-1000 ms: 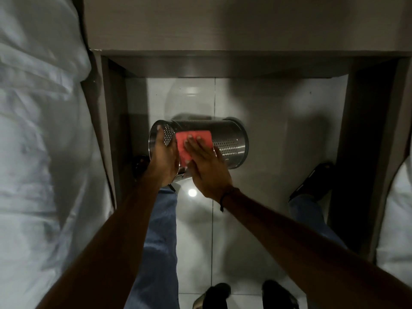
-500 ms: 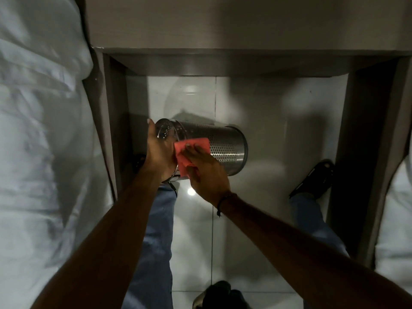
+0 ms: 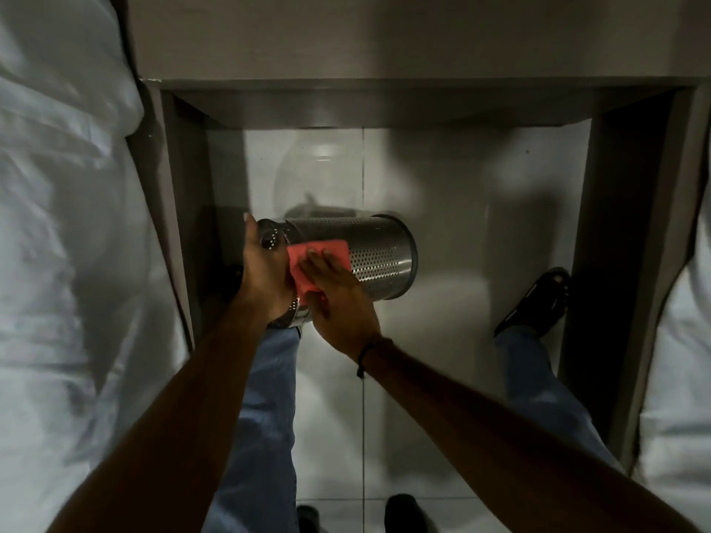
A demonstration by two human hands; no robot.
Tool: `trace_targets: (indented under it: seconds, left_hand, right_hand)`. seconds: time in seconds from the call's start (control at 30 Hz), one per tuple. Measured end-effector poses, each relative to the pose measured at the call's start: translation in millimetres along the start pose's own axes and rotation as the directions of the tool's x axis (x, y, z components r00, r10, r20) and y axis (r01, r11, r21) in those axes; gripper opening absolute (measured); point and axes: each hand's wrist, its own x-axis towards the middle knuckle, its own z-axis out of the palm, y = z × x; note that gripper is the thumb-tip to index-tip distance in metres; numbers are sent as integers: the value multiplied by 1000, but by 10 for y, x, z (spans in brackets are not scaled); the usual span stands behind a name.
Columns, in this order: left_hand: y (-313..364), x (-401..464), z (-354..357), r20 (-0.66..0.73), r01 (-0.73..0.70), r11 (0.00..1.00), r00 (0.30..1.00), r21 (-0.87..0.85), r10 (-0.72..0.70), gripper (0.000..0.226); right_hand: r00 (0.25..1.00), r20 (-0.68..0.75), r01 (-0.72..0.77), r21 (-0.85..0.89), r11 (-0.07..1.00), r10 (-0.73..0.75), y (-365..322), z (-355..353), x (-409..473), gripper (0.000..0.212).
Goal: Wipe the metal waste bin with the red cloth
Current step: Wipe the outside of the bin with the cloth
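Observation:
The perforated metal waste bin [image 3: 379, 255] is held on its side above the tiled floor, its base to the right and its open rim to the left. My left hand [image 3: 265, 275] grips the bin at the rim end. My right hand [image 3: 338, 298] lies flat on the red cloth [image 3: 319, 255] and presses it against the bin's side wall near the rim. The cloth's lower part is hidden under my fingers.
A grey desk top [image 3: 384, 40] spans the back, with side panels at left [image 3: 173, 209] and right [image 3: 631, 263]. White bedding [image 3: 57, 263] flanks both sides. My jeans-clad legs and a black shoe [image 3: 538, 302] are on the white tiled floor [image 3: 442, 340].
The bin has tilted, its rim end dropping toward me. My right hand has slid the cloth along the wall toward the rim, while my left hand keeps hold of the rim.

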Motion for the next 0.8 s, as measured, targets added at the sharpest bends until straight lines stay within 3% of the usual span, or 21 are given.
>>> trace_targets:
  seconds: [0.2,0.4,0.57,0.8]
  left_hand:
    - [-157,-60,44,-15,-89,994,996,-60,88,84]
    - [31,-90,40,33,-49,999,998,17,49,98]
    - [-19,-102,-81,-23,-7,1000,1000,14,7,100]
    - [18,-21,-224,-7,40,996,999,77,-39,103]
  right_hand:
    - [986,-94,-132,54,990,136,-34,-170,510,51]
    - [987,-99,-121,90,989,130,-92,-118,169,51]
    - [995,-13,-101,106,989,103,-67,-66,45,61]
    - [997,54,-52,54,997,49,-70,130,-101,52]
